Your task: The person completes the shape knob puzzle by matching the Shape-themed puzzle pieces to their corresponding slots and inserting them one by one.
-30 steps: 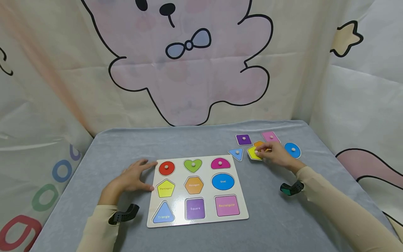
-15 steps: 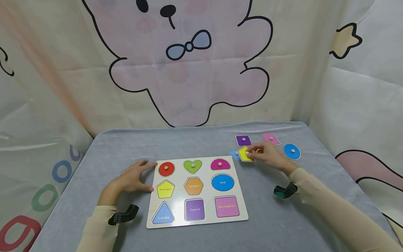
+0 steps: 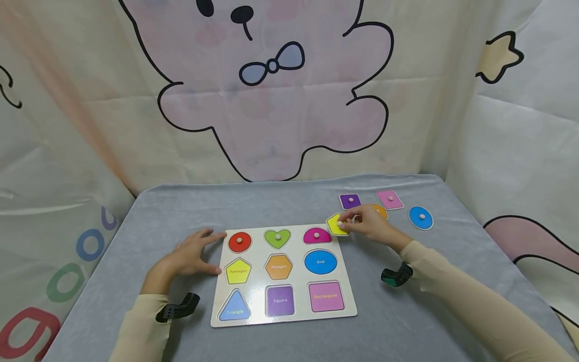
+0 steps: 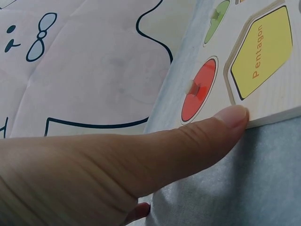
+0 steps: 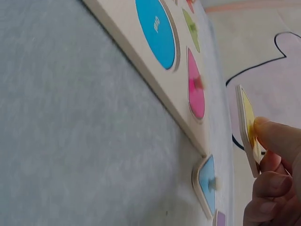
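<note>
Between thumb and fingers my right hand (image 3: 372, 224) pinches the knob of a yellow pentagon piece (image 3: 335, 224), raised off the table near the board's far right corner. In the right wrist view that pentagon (image 5: 248, 127) stands tilted, seen nearly edge-on. My left hand (image 3: 189, 255) rests at the left edge of the white puzzle board (image 3: 256, 293), its thumb (image 4: 207, 136) touching the rim beside the Pentagon recess (image 4: 263, 52). Seated in the board's far row are a red circle (image 3: 239, 242), a green heart (image 3: 277, 238) and a magenta half circle (image 3: 317, 235).
Loose knobbed pieces lie at the back right: a purple square (image 3: 350, 201), a pink parallelogram-looking piece (image 3: 390, 199), a blue oval (image 3: 420, 217) and a partly hidden orange piece (image 3: 381, 210). A blue triangle (image 5: 207, 183) lies by the board's corner. Grey cloth (image 3: 289, 347) covers the table.
My right hand has carried the yellow pentagon leftward from among the loose pieces, over the blue triangle, to the board's far right corner. My left hand has stayed in place.
</note>
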{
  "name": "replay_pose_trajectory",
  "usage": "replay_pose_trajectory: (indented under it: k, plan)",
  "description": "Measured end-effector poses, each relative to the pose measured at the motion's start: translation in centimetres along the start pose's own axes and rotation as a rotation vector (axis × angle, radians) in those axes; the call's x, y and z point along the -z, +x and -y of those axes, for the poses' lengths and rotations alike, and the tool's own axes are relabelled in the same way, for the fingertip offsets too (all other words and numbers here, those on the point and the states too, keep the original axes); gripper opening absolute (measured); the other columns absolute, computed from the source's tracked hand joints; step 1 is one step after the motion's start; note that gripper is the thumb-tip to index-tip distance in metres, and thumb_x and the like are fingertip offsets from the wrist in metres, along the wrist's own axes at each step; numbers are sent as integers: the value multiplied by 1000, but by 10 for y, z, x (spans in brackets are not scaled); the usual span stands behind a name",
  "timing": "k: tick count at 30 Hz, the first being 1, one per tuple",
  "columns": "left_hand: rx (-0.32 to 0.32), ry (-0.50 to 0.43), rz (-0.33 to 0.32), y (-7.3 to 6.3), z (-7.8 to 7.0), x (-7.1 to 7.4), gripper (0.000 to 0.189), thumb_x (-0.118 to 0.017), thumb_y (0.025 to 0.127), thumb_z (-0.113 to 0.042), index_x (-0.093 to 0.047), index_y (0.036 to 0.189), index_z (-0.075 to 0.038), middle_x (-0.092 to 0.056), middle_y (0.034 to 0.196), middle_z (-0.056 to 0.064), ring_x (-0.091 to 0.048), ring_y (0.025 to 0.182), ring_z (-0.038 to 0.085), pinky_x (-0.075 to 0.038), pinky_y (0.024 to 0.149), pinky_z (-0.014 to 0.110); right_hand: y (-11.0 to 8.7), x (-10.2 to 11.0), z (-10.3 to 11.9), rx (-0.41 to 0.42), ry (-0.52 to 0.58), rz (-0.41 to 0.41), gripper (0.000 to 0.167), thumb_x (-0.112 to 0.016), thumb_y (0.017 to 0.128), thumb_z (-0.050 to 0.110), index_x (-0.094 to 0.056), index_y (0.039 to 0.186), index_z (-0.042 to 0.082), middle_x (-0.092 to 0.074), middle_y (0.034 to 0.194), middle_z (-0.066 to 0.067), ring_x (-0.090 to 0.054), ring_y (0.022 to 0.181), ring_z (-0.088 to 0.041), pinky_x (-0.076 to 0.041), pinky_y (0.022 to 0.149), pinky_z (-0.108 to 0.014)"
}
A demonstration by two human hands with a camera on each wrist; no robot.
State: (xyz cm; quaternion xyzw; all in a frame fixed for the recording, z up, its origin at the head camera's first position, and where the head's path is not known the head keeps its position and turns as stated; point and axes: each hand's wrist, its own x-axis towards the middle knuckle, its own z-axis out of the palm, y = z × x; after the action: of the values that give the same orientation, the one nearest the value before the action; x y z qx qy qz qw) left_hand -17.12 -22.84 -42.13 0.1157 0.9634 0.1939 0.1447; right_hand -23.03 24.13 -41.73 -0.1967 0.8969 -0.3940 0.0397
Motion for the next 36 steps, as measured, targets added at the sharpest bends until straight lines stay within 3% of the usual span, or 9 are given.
replay_pose_trajectory:
  k: [8,15,25,36]
  plan:
    - [-4,-3,-4,2,-1,-1,97,-91,69,-44,-46,152,-21,-32,159,28,-29,144,56,-24,107,82,7,-11,15,37,34,34,13,-78,88,13,-78,97,4,-61,78,-4,-47,66,-16,-36,54,-19]
    - [-9,-1,1,3,-2,0,96,-90,71,-44,-46,153,-20,-32,159,28,-28,145,55,-24,108,82,14,-24,26,-12,25,58,15,-78,89,18,-79,100,8,-63,80,-2,-46,67,-18,-36,53,-20]
    - [-6,7,-9,-1,-1,0,97,-90,70,-45,-46,152,-19,-32,158,29,-29,144,55,-25,108,81,20,-42,35,27,41,90,17,-79,89,19,-80,99,6,-60,74,-1,-47,66,-15,-36,53,-20]
    - [-1,-2,2,0,0,1,98,-90,70,-45,-45,153,-22,-31,159,29,-28,144,55,-24,108,81,23,-53,51,32,46,125,19,-78,90,20,-79,102,6,-65,79,-3,-49,67,-16,-37,53,-19]
